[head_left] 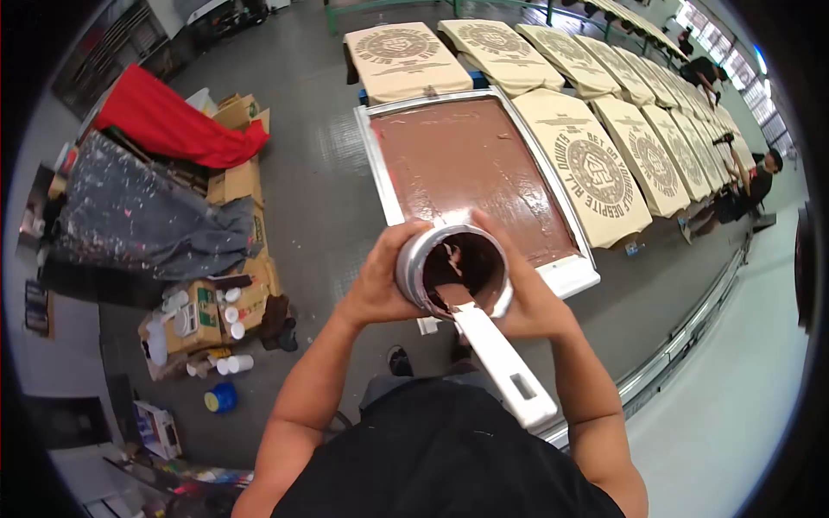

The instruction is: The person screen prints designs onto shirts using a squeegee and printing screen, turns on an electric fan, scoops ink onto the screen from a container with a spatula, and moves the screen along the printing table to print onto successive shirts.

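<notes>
My left hand (380, 274) wraps round one side of a white ink tub (480, 255), and my right hand (528, 292) grips its other side. The tub tilts so that its mouth faces me, and dark brown ink coats the inside. A white spatula (505, 361) with a slotted handle leans out over the rim towards me, its blade smeared brown. Just beyond the tub lies a screen printing frame (570, 200), its mesh covered with wet brown ink (462, 160).
Cream shirts (596, 166) with printed round designs lie in two rows ahead and to the right. Two people (749, 186) stand or crouch along that side. At left are cardboard boxes (203, 315), a red cloth (168, 116), a paint-flecked dark cloth (142, 207) and a blue tub (222, 398).
</notes>
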Action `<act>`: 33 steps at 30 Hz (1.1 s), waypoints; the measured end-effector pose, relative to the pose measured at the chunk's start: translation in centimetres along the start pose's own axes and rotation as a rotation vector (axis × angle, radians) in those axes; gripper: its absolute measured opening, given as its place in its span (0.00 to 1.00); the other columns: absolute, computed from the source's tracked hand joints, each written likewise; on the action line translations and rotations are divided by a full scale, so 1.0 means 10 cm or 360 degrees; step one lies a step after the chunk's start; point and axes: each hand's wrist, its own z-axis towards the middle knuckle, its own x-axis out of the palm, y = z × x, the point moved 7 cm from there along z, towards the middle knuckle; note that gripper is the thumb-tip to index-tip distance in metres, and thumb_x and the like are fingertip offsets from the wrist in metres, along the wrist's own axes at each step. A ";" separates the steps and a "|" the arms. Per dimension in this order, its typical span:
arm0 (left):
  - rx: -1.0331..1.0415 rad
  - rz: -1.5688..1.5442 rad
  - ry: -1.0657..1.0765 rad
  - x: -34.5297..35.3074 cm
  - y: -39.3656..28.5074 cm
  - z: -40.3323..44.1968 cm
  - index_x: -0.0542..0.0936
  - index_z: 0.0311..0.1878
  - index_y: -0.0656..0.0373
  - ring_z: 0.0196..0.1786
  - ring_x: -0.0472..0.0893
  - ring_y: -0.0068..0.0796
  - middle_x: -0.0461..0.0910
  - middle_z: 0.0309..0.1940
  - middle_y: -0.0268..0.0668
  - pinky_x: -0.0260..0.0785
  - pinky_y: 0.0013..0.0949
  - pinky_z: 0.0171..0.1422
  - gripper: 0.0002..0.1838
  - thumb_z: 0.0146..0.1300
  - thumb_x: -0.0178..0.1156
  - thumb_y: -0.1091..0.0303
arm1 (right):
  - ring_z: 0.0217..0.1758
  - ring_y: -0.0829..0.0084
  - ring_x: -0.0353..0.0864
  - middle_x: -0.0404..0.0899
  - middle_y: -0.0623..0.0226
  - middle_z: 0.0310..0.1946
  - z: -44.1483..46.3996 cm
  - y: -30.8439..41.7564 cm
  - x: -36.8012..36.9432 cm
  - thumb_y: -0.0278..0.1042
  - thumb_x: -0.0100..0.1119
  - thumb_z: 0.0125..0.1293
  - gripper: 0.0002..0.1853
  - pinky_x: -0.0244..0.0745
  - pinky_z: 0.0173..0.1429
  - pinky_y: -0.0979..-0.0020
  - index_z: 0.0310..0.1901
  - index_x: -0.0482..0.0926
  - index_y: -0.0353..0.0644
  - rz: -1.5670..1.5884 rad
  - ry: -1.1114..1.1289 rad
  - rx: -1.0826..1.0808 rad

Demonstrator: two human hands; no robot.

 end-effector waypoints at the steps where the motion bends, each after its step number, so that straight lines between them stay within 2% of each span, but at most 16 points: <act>1: 0.0020 0.0131 -0.0066 0.00 0.04 0.06 0.60 0.70 0.56 0.65 0.74 0.38 0.70 0.63 0.43 0.68 0.40 0.70 0.62 0.29 0.87 0.61 | 0.74 0.59 0.62 0.59 0.55 0.73 -0.13 0.05 -0.21 0.45 0.86 0.36 0.69 0.60 0.73 0.60 0.76 0.47 0.37 -0.0255 -0.0035 -0.0127; 2: 0.0001 0.0067 -0.0208 -0.02 0.11 0.11 0.65 0.66 0.54 0.59 0.76 0.45 0.73 0.56 0.43 0.70 0.44 0.63 0.56 0.29 0.86 0.61 | 0.74 0.59 0.64 0.58 0.53 0.73 -0.27 0.26 -0.40 0.50 0.87 0.33 0.69 0.62 0.72 0.59 0.76 0.51 0.40 -0.0076 -0.0051 -0.0142; 5: 0.0093 0.0406 -0.0125 0.00 0.10 0.37 0.67 0.65 0.54 0.59 0.76 0.47 0.73 0.56 0.43 0.70 0.44 0.63 0.54 0.30 0.85 0.62 | 0.62 0.60 0.77 0.67 0.48 0.66 -0.56 0.94 -0.72 0.53 0.83 0.38 0.52 0.73 0.61 0.63 0.66 0.67 0.45 -0.0487 -0.0010 -0.0564; 6: 0.0118 0.0544 -0.0093 0.05 0.05 0.49 0.68 0.65 0.55 0.58 0.76 0.49 0.75 0.56 0.44 0.70 0.45 0.63 0.53 0.30 0.84 0.64 | 0.62 0.60 0.77 0.67 0.48 0.66 -0.54 0.98 -0.83 0.53 0.83 0.38 0.52 0.73 0.61 0.63 0.66 0.67 0.45 -0.0474 -0.0017 -0.0568; 8: 0.0144 0.0634 -0.0070 0.19 0.06 0.68 0.68 0.64 0.55 0.58 0.76 0.50 0.75 0.56 0.44 0.70 0.46 0.63 0.52 0.30 0.83 0.64 | 0.50 0.59 0.81 0.75 0.50 0.52 -0.44 0.82 -0.88 0.40 0.72 0.57 0.31 0.77 0.49 0.65 0.60 0.71 0.40 -0.1296 0.0317 -0.0431; 9: 0.0180 0.0718 -0.0063 0.25 0.05 0.78 0.69 0.64 0.55 0.58 0.76 0.50 0.76 0.56 0.45 0.70 0.47 0.63 0.51 0.30 0.83 0.65 | 0.50 0.59 0.81 0.75 0.50 0.52 -0.40 0.71 -1.06 0.40 0.72 0.57 0.31 0.77 0.49 0.65 0.60 0.71 0.40 -0.1287 0.0315 -0.0451; 11: 0.0133 0.0797 -0.0031 0.38 0.07 0.94 0.69 0.64 0.54 0.58 0.76 0.51 0.76 0.55 0.44 0.70 0.48 0.63 0.51 0.29 0.81 0.66 | 0.39 0.60 0.80 0.77 0.53 0.42 -0.26 0.28 -1.39 0.26 0.55 0.61 0.18 0.76 0.39 0.61 0.52 0.74 0.31 -0.1539 0.0351 -0.0264; 14: 0.0042 0.0923 -0.0043 0.60 0.18 1.10 0.69 0.64 0.54 0.58 0.76 0.50 0.77 0.55 0.44 0.70 0.47 0.63 0.50 0.29 0.80 0.67 | 0.34 0.60 0.78 0.75 0.60 0.33 -0.09 -0.23 -1.72 0.27 0.54 0.62 0.20 0.75 0.37 0.59 0.57 0.71 0.34 -0.1575 0.0521 -0.0173; 18: -0.0093 0.0855 -0.0163 0.62 0.50 1.15 0.68 0.65 0.53 0.60 0.75 0.49 0.75 0.57 0.42 0.70 0.46 0.65 0.51 0.29 0.81 0.68 | 0.32 0.62 0.78 0.76 0.63 0.29 0.16 -0.38 -1.87 0.29 0.55 0.60 0.22 0.73 0.34 0.61 0.57 0.72 0.36 -0.1712 0.0741 -0.0084; 20: -0.0148 0.0826 -0.0169 0.55 0.62 1.16 0.68 0.65 0.52 0.60 0.75 0.48 0.74 0.58 0.42 0.69 0.46 0.65 0.52 0.30 0.81 0.68 | 0.30 0.66 0.77 0.76 0.64 0.27 0.23 -0.05 -1.90 0.31 0.56 0.60 0.21 0.70 0.31 0.65 0.56 0.75 0.39 -0.1921 0.0505 -0.0721; 23: -0.0172 0.0757 -0.0121 0.45 0.70 1.24 0.67 0.67 0.52 0.61 0.75 0.46 0.72 0.60 0.42 0.69 0.45 0.66 0.55 0.29 0.83 0.67 | 0.30 0.68 0.77 0.76 0.65 0.27 0.40 0.14 -1.81 0.33 0.55 0.60 0.19 0.69 0.30 0.69 0.54 0.78 0.42 -0.2275 0.0441 -0.1028; 25: 0.0069 0.0718 -0.0108 0.42 0.62 1.36 0.63 0.68 0.54 0.61 0.75 0.44 0.72 0.59 0.44 0.69 0.42 0.67 0.58 0.29 0.86 0.64 | 0.28 0.67 0.78 0.77 0.63 0.27 0.56 0.18 -1.72 0.33 0.55 0.61 0.20 0.71 0.30 0.68 0.54 0.79 0.39 -0.2302 0.0487 -0.0983; 26: 0.0164 0.0723 -0.0225 0.35 0.56 1.43 0.67 0.64 0.54 0.60 0.75 0.46 0.74 0.58 0.43 0.70 0.45 0.65 0.54 0.27 0.85 0.66 | 0.28 0.67 0.78 0.77 0.62 0.27 0.64 0.16 -1.72 0.32 0.55 0.61 0.21 0.71 0.29 0.68 0.56 0.78 0.38 -0.2257 0.0512 -0.0813; 28: 0.0447 0.0984 -0.0431 0.15 0.50 1.48 0.65 0.65 0.54 0.59 0.75 0.49 0.74 0.57 0.47 0.69 0.46 0.64 0.52 0.33 0.84 0.67 | 0.26 0.68 0.80 0.78 0.61 0.28 0.77 0.14 -1.77 0.31 0.55 0.61 0.23 0.72 0.28 0.69 0.58 0.76 0.34 -0.1945 0.0572 -0.0473; 32: 0.0910 0.1648 -0.0722 -0.24 -0.06 1.81 0.60 0.68 0.54 0.62 0.71 0.51 0.70 0.59 0.49 0.65 0.51 0.66 0.50 0.42 0.81 0.63 | 0.24 0.69 0.77 0.74 0.66 0.25 0.86 0.48 -1.90 0.30 0.56 0.59 0.24 0.70 0.26 0.69 0.60 0.77 0.37 -0.2106 0.0326 -0.0576; 33: 0.0910 0.1792 -0.0856 -0.31 -0.24 1.85 0.59 0.68 0.54 0.64 0.69 0.49 0.66 0.63 0.48 0.63 0.51 0.68 0.51 0.42 0.81 0.61 | 0.24 0.71 0.74 0.71 0.68 0.24 0.89 0.68 -1.98 0.29 0.57 0.58 0.25 0.68 0.25 0.69 0.60 0.77 0.40 -0.2137 0.0089 -0.0737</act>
